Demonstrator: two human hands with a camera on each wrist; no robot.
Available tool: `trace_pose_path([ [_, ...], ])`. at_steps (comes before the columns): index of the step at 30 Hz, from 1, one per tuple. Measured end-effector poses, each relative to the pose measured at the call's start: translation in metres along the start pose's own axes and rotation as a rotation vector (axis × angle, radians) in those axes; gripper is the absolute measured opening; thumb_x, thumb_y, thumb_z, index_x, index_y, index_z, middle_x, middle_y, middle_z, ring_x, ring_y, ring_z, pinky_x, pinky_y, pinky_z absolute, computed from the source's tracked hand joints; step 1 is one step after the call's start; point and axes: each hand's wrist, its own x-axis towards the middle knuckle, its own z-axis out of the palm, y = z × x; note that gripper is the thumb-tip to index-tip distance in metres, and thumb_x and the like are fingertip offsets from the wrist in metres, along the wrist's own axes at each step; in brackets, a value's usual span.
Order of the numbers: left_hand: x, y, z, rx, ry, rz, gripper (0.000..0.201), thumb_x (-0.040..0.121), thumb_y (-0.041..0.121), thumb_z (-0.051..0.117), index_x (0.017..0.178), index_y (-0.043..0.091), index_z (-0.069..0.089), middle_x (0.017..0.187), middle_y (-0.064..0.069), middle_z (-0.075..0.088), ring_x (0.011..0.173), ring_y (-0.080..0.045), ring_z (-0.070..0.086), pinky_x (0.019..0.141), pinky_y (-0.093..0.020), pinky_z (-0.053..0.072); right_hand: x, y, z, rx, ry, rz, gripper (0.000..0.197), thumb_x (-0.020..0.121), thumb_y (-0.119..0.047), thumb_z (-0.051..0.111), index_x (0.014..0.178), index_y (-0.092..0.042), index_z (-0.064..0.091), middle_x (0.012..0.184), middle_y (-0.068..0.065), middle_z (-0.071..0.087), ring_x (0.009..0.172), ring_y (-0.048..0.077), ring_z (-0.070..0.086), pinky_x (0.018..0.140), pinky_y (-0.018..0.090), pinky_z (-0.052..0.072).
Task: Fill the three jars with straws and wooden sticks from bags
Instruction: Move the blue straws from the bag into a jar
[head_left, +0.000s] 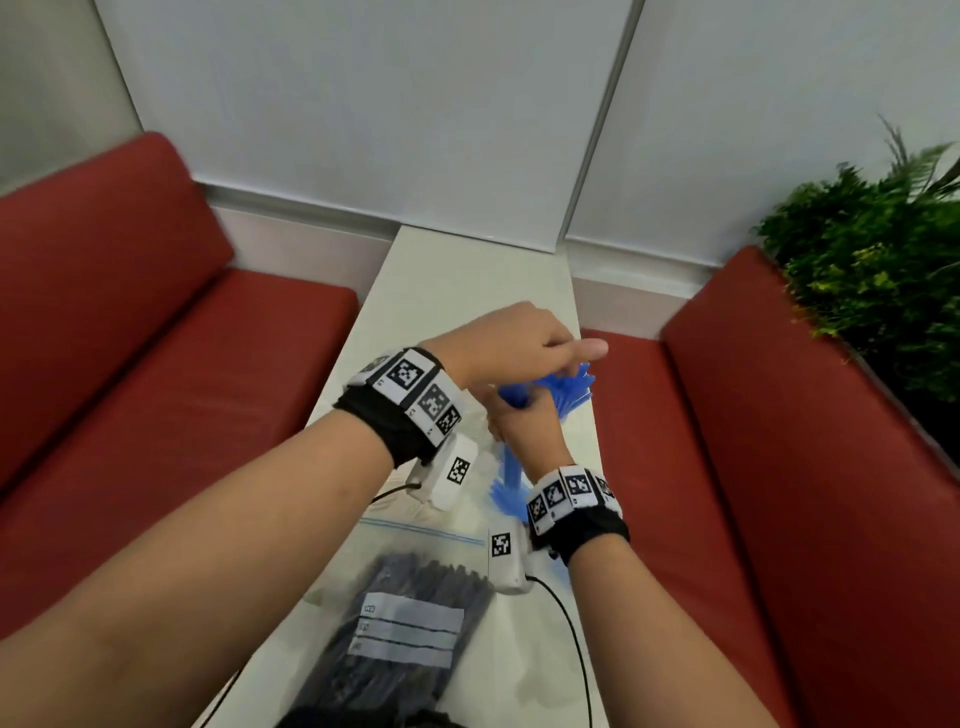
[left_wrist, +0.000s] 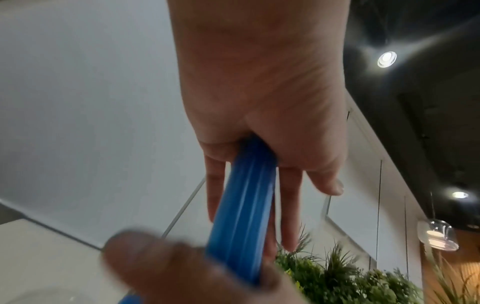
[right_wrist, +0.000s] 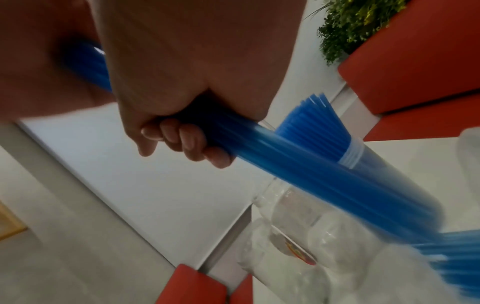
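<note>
My right hand (head_left: 519, 423) grips a thick bundle of blue straws (head_left: 563, 387) in its fist above the white table (head_left: 457, 270); the right wrist view shows its fingers (right_wrist: 187, 142) curled round the bundle (right_wrist: 298, 164). My left hand (head_left: 524, 343) lies over the bundle's upper end. In the left wrist view its fingers (left_wrist: 291, 195) run straight along the straws (left_wrist: 241, 205). A clear jar (right_wrist: 353, 152) stands behind with blue straws fanned out of it. A second clear jar (right_wrist: 298, 216) with a sticker sits below the bundle. In the head view the hands hide the jars.
A zip bag of dark sticks (head_left: 410, 623) with a white label lies on the near end of the table. Red benches (head_left: 156, 338) flank the narrow table on both sides. A green plant (head_left: 872, 270) stands behind the right bench. White wall panels close off the far end.
</note>
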Motion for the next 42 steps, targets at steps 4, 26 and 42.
trace_pose_path([
  [4,-0.004,-0.008,0.002,-0.717,0.305,-0.008,0.053,0.101,0.055,0.035,0.113,0.019,0.072,0.107,0.007,0.074,0.104,-0.005,0.067,0.101,-0.029,0.048,-0.001,-0.035,-0.015,-0.002,-0.003,-0.065,0.043,0.093,-0.024,0.073,0.062,-0.019,0.043,0.047,-0.007,0.037,0.044,0.012,0.034,0.049,0.028,0.032],
  [26,-0.007,-0.051,0.105,-1.969,-0.259,-0.720,0.019,0.087,0.026,0.062,0.078,0.010,0.059,0.060,-0.001,0.056,0.035,-0.006,0.044,0.026,-0.012,0.025,-0.004,-0.078,-0.032,0.189,0.040,-0.255,0.046,0.090,-0.031,0.076,0.056,-0.026,0.045,0.049,-0.002,0.039,0.047,0.020,0.037,0.053,0.033,0.040],
  [42,0.014,-0.127,0.153,-1.708,0.141,-0.974,0.025,0.103,0.023,0.046,0.093,0.004,0.058,0.074,-0.010,0.058,0.053,-0.013,0.053,0.045,-0.018,0.038,0.064,-0.067,-0.109,-0.328,-0.255,0.020,0.017,0.084,-0.017,0.078,0.090,-0.002,0.074,0.078,0.026,0.073,0.064,0.030,0.069,0.065,0.035,0.061],
])
